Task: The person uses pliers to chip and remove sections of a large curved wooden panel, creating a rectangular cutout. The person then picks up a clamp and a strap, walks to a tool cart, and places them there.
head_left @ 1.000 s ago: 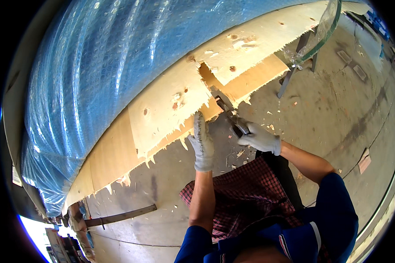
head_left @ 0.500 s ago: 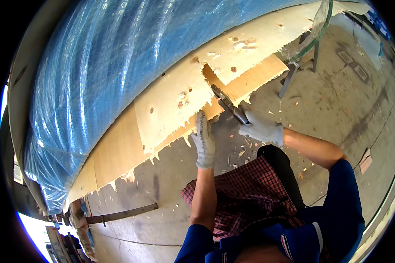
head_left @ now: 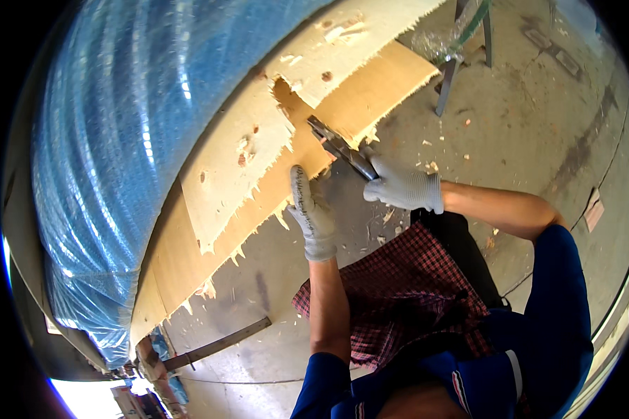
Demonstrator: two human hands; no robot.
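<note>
While a great curved mass wrapped in shiny blue plastic film (head_left: pixel 140 140) fills the upper left, a ragged sheet of pale plywood (head_left: pixel 258 174) lies against its lower side, its torn edge hanging in splinters over the grey concrete floor (head_left: pixel 538 119). A darker brown layer (head_left: pixel 391 87) shows beneath the pale top ply, and a jagged notch is torn into the sheet near its middle. A metal stand leg (head_left: pixel 449 84) rises at the top right, and a flat wooden strip (head_left: pixel 220 343) lies on the floor at lower left. The left hand (head_left: pixel 313 213), in a grey knit glove, is laid flat with fingers nearly straight against the splintered edge, gripping nothing. The right hand (head_left: pixel 404 188), gloved alike, is closed round the handles of metal pliers (head_left: pixel 341 148), whose nose reaches up to the sheet just below the notch. Wood chips are scattered near both hands.
</note>
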